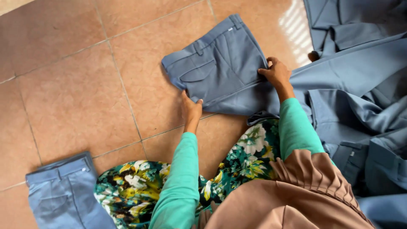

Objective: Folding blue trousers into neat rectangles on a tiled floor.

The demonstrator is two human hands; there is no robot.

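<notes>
1. Terracotta floor (76,97) tiles with pale grout lines are filling the view; a bright patch of light is glaring on the tiles at the top right.
2. Blue-grey trousers (220,68) are lying flat on the floor ahead of the person, folded, with the waistband toward the upper left and the legs running down to the lower right, so the long axis is sitting diagonally. A back pocket flap is facing up.
3. Left hand (191,109) is pressing on the near edge of the trousers, fingers curled down onto the cloth; whether it is pinching the cloth I cannot tell.
4. Right hand (276,74) is resting flat on the right side of the trousers, fingers spread, gripping nothing.
5. A pile (360,93) of the same blue-grey cloth is lying at the right, touching the trousers' leg end.
6. Another folded pair (63,191) is lying at the lower left, well apart.
7. Green sleeves and a floral skirt (135,186) are showing below.
</notes>
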